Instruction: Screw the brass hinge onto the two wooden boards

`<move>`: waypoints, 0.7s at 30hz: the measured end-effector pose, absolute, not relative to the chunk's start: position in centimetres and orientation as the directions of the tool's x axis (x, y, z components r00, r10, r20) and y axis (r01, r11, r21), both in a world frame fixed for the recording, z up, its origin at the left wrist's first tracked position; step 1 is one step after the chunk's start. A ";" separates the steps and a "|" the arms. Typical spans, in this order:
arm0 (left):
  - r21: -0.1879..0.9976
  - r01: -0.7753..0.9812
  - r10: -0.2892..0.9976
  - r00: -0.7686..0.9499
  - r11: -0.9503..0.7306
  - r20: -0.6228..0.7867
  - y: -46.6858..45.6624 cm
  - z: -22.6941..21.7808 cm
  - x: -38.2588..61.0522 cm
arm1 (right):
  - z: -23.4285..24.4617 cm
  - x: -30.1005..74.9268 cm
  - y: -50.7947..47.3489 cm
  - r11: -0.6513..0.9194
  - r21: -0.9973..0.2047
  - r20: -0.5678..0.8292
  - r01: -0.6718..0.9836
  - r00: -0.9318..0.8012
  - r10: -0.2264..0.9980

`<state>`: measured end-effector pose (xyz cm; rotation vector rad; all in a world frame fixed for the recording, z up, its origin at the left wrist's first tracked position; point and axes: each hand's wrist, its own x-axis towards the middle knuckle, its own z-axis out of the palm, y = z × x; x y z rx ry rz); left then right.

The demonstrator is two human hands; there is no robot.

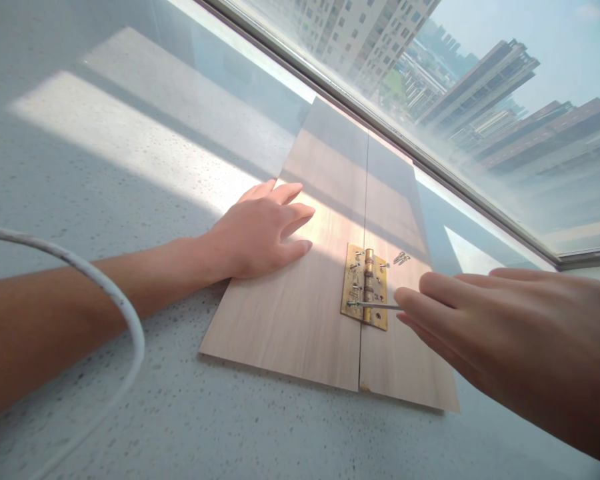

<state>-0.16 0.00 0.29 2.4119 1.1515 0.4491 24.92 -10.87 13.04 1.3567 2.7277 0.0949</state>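
Two pale wooden boards lie side by side, the left board (290, 313) and the right board (405, 353), with a thin gap between them. Across that gap sits a brass hinge (369, 283) with several screws standing in its holes. My left hand (265, 227) lies spread on the left board, fingers apart. My right hand (490, 327) is closed round a screwdriver (383, 306); its handle is hidden in the palm. The thin shaft points left, its tip at a screw (353, 303) in the hinge's lower left corner. A few loose screws (401, 258) rest on the right board.
The boards lie on a speckled pale countertop (180, 420) crossed by bands of sunlight. A white cable (130, 320) loops in front of my left forearm. Along the far side runs a window frame (380, 133), with tall buildings outside the glass.
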 end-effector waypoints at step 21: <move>0.513 0.648 0.789 0.606 -0.563 0.101 0.0 0.1 -0.3 | 13.1 20.2 -8.8 0.830 0.244 -0.604 0.501 -0.591 0.535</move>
